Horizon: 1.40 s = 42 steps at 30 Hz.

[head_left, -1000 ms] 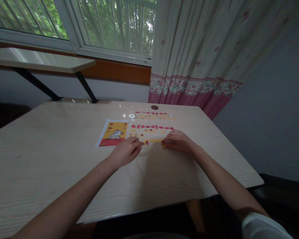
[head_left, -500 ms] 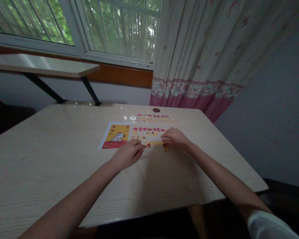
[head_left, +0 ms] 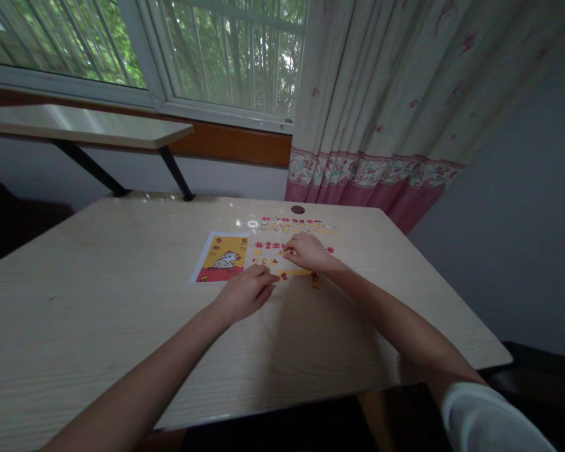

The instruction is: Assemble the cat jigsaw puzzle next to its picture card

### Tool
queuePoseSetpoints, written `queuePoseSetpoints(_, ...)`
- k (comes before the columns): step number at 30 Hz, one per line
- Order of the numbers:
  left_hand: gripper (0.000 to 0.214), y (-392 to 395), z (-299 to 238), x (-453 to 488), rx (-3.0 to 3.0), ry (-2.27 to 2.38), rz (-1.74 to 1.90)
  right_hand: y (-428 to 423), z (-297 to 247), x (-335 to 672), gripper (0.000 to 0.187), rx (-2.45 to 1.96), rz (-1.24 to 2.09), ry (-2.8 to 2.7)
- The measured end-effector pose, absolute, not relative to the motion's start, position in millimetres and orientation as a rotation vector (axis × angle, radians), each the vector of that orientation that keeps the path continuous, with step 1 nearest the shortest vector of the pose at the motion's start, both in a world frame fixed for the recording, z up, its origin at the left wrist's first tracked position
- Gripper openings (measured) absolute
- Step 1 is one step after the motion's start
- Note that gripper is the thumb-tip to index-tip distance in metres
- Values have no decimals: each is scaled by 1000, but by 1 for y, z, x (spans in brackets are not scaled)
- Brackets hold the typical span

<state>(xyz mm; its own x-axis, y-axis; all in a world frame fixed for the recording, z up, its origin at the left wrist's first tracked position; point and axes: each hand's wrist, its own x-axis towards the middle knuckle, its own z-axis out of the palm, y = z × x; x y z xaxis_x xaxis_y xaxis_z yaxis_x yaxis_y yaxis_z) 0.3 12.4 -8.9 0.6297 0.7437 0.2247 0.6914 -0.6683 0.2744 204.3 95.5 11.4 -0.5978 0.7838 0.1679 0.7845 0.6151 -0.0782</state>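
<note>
Head view: red and yellow puzzle pieces (head_left: 269,245) lie in rows; whether the fingers (head_left: 292,245) pinch any, I cannot tell.

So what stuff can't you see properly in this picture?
All in the head view:
Some red puzzle pieces in the nearer red row: the right hand hides them.
Whether the right hand pinches a piece: too small, and the hand covers that spot.
The lower right corner of the picture sheet: the left hand covers it.
Drawings on the far pieces: too small.
The top of the window: cut off by the upper edge.
</note>
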Motion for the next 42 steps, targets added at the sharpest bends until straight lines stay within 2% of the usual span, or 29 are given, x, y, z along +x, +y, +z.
queuePoseSetpoints(13, 28, 13, -11, 0, 2681, 1195, 484, 108, 8, 205, 14, -1227, 309, -2563)
queuePoseSetpoints(21, 28, 13, -8, 0, 2705, 1206, 471, 106, 7, 205, 13, -1236, 325, -2518)
queuePoseSetpoints(24, 27, 16, -3, -5, 2706, 1349, 490, 106, 7, 206, 13, -1268, 299, -2528)
queuePoseSetpoints(29, 27, 22, 6, -16, 2518, 1842, 628, 102, 8, 200, 15, -1235, 212, -2572)
queuePoseSetpoints(36, 29, 21, 10, -16, 2404, 1958, 591, 87, 11, 167, 30, -1192, 183, -2637)
queuePoseSetpoints(42, 30, 19, 10, -12, 2429, 1963, 566, 98, 4, 160, 17, -1092, 366, -2642)
